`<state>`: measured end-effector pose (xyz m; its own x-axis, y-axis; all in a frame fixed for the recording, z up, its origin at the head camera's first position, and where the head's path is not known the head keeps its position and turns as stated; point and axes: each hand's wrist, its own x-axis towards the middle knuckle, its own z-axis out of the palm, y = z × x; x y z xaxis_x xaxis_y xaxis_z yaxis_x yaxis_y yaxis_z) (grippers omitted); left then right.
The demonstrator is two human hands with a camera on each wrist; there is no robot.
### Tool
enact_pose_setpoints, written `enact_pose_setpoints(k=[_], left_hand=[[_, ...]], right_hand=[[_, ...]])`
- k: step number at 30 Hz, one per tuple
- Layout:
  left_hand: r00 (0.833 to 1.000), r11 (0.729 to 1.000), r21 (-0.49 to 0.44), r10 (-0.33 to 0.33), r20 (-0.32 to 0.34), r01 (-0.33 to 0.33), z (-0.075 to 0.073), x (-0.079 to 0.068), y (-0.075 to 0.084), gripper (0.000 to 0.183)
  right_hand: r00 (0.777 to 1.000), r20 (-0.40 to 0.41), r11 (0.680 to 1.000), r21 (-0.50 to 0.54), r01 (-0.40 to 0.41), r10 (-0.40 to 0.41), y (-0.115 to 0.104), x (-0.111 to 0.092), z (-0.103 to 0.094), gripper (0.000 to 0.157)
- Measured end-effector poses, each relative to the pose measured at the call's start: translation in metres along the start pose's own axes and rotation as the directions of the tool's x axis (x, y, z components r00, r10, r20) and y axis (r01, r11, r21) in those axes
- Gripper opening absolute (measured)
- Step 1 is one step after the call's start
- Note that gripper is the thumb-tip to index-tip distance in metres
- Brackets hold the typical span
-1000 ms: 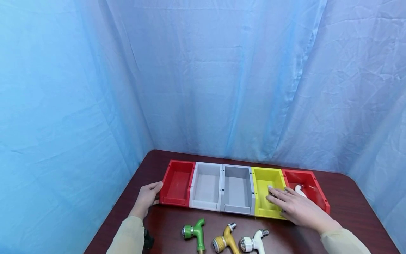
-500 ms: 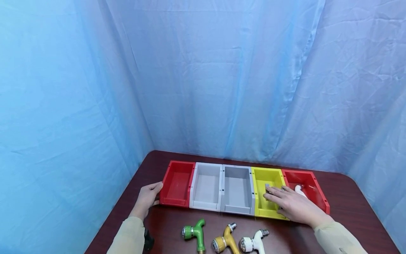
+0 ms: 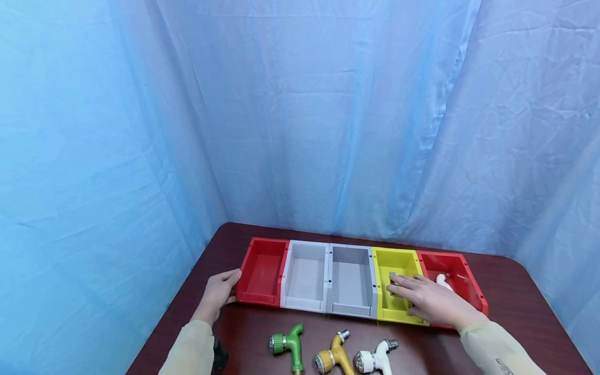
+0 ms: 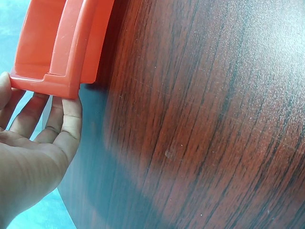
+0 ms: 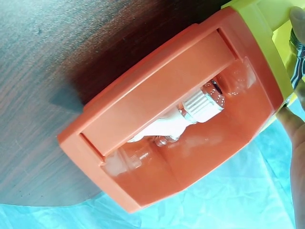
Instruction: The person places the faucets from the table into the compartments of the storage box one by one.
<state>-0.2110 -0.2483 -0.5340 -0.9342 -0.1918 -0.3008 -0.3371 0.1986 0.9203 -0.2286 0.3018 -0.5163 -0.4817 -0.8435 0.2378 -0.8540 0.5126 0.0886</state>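
Observation:
My left hand holds the side of the left red bin. In the left wrist view, its thumb lies at the bin's corner and its fingers reach underneath. My right hand reaches into the yellow bin, holding a mostly hidden tap. A grey metal end shows by the fingertips, and ridged metal appears between thumb and finger in the right wrist view. Beside it, a white tap lies in the right red bin.
A white bin and a grey bin join the row between red and yellow. On the dark wooden table in front lie a green tap, a yellow tap and a white tap. Blue curtains hang behind.
My right hand has shifted slightly left inside the yellow bin, and the grey metal end has moved left with it. My left hand stays at the left red bin.

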Motion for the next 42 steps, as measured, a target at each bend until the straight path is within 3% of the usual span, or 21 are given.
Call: enact_pose_setpoints(k=[12,19,28,42], left_hand=[[1.0,1.0,-0.006,0.002,0.0,-0.002,0.001,0.0,0.0,0.055],[1.0,1.0,0.002,0.007,-0.007,-0.007,0.001,-0.002,0.0,0.056],[1.0,1.0,-0.004,0.008,-0.008,-0.008,0.001,0.0,0.0,0.054],[1.0,1.0,-0.001,0.011,-0.006,-0.011,0.0,0.0,-0.001,0.057]], right_hand=[[0.987,0.115,0.99,0.077,-0.119,0.109,-0.004,0.002,0.0,0.072],[0.995,0.047,0.995,0.032,-0.093,0.091,-0.004,-0.005,0.004,0.07],[0.99,-0.005,0.988,0.058,-0.141,0.142,-0.013,-0.009,0.0,0.075],[0.985,-0.005,0.984,0.046,-0.174,0.175,-0.025,-0.018,-0.003,0.086]])
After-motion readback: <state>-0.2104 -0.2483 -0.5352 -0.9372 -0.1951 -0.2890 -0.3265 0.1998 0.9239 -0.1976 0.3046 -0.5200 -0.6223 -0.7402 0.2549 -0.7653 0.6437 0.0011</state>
